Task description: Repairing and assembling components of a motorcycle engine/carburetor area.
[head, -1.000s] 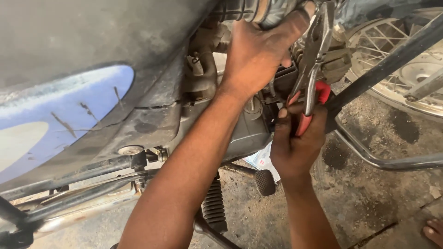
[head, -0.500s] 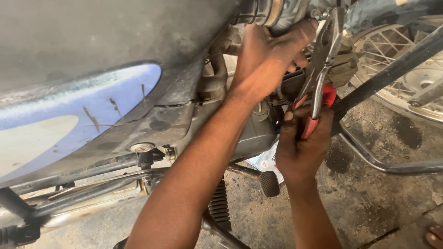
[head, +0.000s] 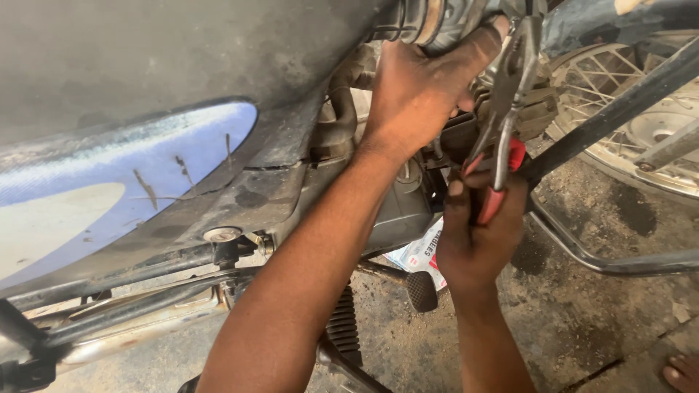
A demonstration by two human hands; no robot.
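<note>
Right hand [head: 477, 236] grip on pliers [head: 502, 124], spoked wheel [head: 641, 131] behind

Red-handled pliers [head: 502, 138]; grey tank [head: 145, 109] with pale-blue patch.

right hand [head: 473, 240] grips red-handled pliers [head: 502, 124]; left hand [head: 422, 94] presses engine part beside spoked wheel [head: 641, 124].
</note>
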